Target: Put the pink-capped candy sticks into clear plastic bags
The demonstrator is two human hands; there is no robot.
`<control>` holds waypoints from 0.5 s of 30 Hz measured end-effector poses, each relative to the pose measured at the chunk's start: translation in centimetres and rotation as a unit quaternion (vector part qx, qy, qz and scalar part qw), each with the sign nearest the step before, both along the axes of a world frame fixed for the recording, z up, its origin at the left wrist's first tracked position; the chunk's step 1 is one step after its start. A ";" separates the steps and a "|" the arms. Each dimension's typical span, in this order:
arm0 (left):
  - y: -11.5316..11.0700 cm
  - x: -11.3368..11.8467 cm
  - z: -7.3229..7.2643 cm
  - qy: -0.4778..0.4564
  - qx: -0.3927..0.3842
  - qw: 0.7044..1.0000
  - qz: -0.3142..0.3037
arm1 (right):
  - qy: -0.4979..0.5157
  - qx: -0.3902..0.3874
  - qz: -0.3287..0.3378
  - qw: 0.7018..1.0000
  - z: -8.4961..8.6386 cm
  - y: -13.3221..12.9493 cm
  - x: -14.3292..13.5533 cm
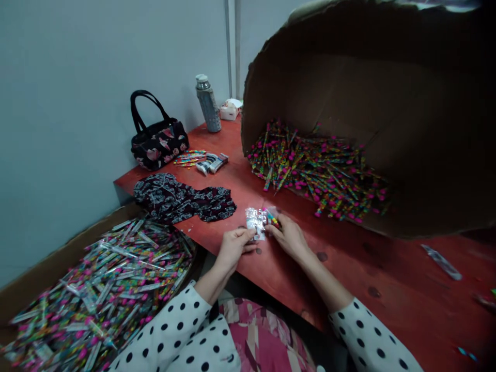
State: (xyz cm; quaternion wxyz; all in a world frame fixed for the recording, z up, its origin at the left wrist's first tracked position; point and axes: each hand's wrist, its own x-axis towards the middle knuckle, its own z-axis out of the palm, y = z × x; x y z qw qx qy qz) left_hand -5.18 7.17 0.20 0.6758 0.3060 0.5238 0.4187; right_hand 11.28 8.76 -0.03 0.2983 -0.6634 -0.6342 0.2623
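Observation:
Near the front edge of the red table, my left hand pinches the lower left part of a shiny clear plastic packet. My right hand is closed beside the packet's right side, holding a small bundle of colourful sticks with yellow, blue and pink parts. The fingertips of both hands are close together, and the bundle's lower ends are hidden by my right fingers. Whether the sticks are inside a wrapper is too small to tell.
A large cardboard box on its side holds many colourful sticks. Wrapped ones fill a box at lower left. A patterned cloth, handbag, flask and cutter-like object lie around.

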 end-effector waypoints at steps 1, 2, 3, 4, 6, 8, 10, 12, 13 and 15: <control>0.0 -0.1 0.1 -0.017 -0.015 1.000 0.013 | -0.036 0.007 0.007 0.999 0.0 -0.1 0.1; 0.0 -0.1 0.3 -0.037 -0.030 0.999 0.025 | -0.052 0.018 0.009 0.998 0.1 -0.2 0.2; 0.0 -0.1 0.4 -0.058 -0.044 0.997 0.036 | -0.052 0.033 0.008 0.998 0.3 -0.5 0.3; 0.1 -0.1 0.4 -0.080 -0.055 0.994 0.045 | -0.039 0.049 0.011 0.998 0.5 -1.0 0.3; 0.2 0.0 0.5 -0.124 -0.078 0.987 0.060 | 0.010 0.067 0.034 0.997 1.0 -2.4 0.3; 0.3 0.3 0.5 -0.164 -0.095 0.979 0.072 | 0.063 0.056 0.067 0.994 1.2 -4.0 0.2; 0.4 0.6 0.4 -0.195 -0.106 0.972 0.084 | 0.098 0.039 0.081 0.991 1.2 -5.6 -0.1; 0.5 1.0 0.4 -0.212 -0.106 0.967 0.098 | 0.116 0.036 0.081 0.989 0.9 -6.6 -0.5; 0.5 1.2 0.4 -0.217 -0.103 0.965 0.106 | 0.121 0.033 0.085 0.988 0.8 -6.9 -0.7; 0.6 1.5 0.5 -0.225 -0.090 0.964 0.114 | 0.124 0.025 0.098 0.987 0.5 -7.2 -1.0</control>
